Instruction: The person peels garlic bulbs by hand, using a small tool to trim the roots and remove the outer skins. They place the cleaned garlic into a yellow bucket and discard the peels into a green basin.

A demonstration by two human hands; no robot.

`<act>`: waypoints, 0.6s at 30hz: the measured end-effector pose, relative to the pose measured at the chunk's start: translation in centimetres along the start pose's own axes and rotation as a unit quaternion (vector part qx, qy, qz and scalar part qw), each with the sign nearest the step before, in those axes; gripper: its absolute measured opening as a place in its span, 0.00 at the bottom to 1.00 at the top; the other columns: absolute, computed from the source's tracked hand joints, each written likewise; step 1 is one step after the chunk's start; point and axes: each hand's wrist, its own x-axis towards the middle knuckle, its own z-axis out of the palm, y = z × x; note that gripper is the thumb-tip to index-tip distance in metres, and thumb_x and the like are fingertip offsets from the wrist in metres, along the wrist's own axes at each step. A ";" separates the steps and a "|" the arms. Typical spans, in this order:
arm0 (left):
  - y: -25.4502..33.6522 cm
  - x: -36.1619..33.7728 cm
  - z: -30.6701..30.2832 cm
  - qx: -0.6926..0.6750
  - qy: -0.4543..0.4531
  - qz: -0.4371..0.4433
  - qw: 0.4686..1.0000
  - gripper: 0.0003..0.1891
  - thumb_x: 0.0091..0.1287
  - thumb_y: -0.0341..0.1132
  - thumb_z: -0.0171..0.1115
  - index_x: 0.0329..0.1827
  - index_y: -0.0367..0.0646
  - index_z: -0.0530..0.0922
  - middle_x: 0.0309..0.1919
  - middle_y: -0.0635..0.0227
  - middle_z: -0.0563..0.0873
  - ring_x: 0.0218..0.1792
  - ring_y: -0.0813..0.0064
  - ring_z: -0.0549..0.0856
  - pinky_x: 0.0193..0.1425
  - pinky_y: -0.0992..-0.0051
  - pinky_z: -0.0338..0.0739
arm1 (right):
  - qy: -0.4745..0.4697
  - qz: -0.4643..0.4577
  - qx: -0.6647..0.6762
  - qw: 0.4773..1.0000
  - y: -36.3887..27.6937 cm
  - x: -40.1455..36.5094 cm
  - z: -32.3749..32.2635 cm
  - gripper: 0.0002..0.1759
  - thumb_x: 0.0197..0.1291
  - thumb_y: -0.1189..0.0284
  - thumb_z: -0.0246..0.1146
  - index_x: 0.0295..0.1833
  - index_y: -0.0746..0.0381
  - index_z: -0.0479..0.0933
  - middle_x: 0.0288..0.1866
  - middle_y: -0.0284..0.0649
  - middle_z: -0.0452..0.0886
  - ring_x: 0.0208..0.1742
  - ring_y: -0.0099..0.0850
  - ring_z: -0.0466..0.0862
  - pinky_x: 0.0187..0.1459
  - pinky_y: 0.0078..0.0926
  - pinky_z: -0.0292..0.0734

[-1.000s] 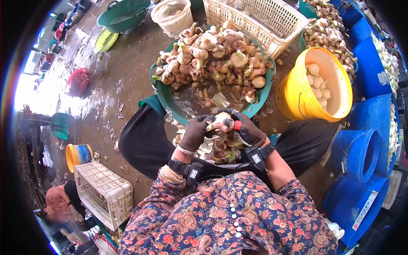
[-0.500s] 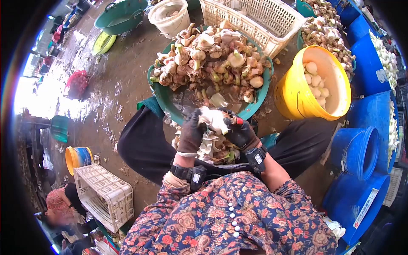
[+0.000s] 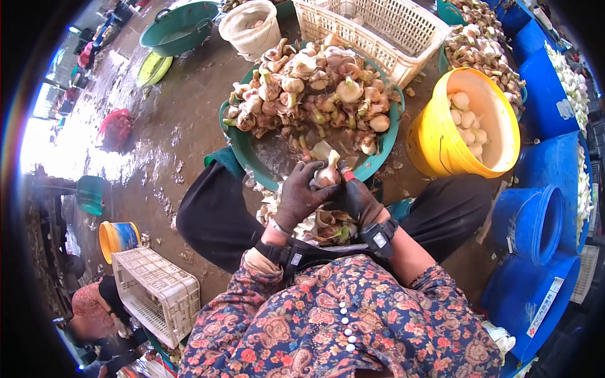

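In dark gloves, my hands meet over the near rim of a green tub (image 3: 238, 146) heaped with unpeeled garlic bulbs (image 3: 296, 82). My left hand (image 3: 299, 198) is closed around a garlic bulb (image 3: 327, 176), its pale stem pointing away from me. Close against the bulb's right side is my right hand (image 3: 360, 200), curled around a small red-handled tool (image 3: 349, 176). Only the red end of that tool shows; its blade or tip is hidden. Below my hands, peeled-off garlic skins (image 3: 315, 230) lie piled between my legs.
At right stands a yellow bucket (image 3: 435, 142) with peeled white bulbs. Blue buckets (image 3: 528, 223) line the right side. A cream crate (image 3: 403, 60) and white bucket (image 3: 249, 34) stand behind the tub. Another crate (image 3: 154, 293) and a person (image 3: 94, 312) are at lower left.
The garlic bulb has turned from lying sideways under loose white skin to having its stem point away. My left hand has shifted its hold, and my right hand has drawn slightly lower.
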 end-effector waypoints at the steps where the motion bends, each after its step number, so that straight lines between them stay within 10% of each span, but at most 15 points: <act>1: -0.3 0.0 0.0 0.002 -0.001 0.001 1.000 0.32 0.44 0.40 0.76 0.51 0.37 0.74 0.43 0.58 0.79 0.45 0.63 0.81 0.47 0.69 0.76 | -0.002 -0.002 0.001 1.000 -0.2 -0.2 -0.4 0.23 0.65 0.56 0.50 0.56 0.61 0.71 0.45 0.39 0.79 0.44 0.30 0.80 0.46 0.27 0.75; 3: -0.6 0.0 0.3 -0.269 -0.027 -0.144 0.952 0.31 0.45 0.41 0.75 0.50 0.35 0.75 0.42 0.60 0.82 0.44 0.71 0.82 0.45 0.73 0.77 | 0.193 -0.110 -0.313 0.923 -0.4 -0.6 -1.0 0.19 0.63 0.59 0.55 0.51 0.60 0.75 0.37 0.32 0.80 0.33 0.21 0.77 0.34 0.21 0.73; 8: -0.3 -0.1 -0.7 -0.188 -0.115 -0.107 0.969 0.28 0.50 0.39 0.72 0.52 0.34 0.75 0.42 0.60 0.83 0.42 0.78 0.81 0.47 0.77 0.76 | 0.143 -0.291 -0.486 0.812 -1.9 -1.4 0.6 0.12 0.60 0.67 0.60 0.36 0.66 0.80 0.27 0.27 0.78 0.28 0.15 0.70 0.29 0.19 0.68; 18: -0.1 -0.3 -0.1 -0.352 -0.109 -0.147 0.918 0.30 0.51 0.37 0.71 0.56 0.32 0.71 0.46 0.64 0.81 0.46 0.77 0.78 0.53 0.75 0.73 | 0.125 -0.060 -0.191 0.972 -1.8 -2.7 2.7 0.25 0.64 0.49 0.49 0.45 0.61 0.75 0.31 0.33 0.77 0.28 0.24 0.77 0.27 0.22 0.72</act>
